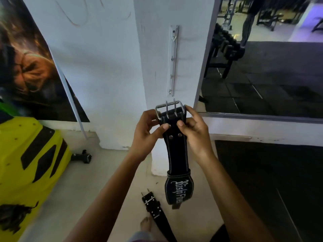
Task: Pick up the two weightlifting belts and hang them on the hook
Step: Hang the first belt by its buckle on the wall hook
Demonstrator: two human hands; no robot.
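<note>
A black weightlifting belt [176, 154] with white stitching and a steel double-prong buckle hangs down in front of me. My left hand [148, 133] and my right hand [194, 131] both grip its top end just below the buckle. The buckle sits a little below a white hook rail [172, 60] screwed upright onto the white pillar, with several small pegs. The second black belt [155, 212] lies on the pale floor beneath, beside my bare foot.
A yellow and black machine cover [29, 159] stands at the left under a wall poster. A small dark dumbbell [82, 157] lies by the pillar base. A large mirror [262, 67] at the right reflects a dumbbell rack and dark mats.
</note>
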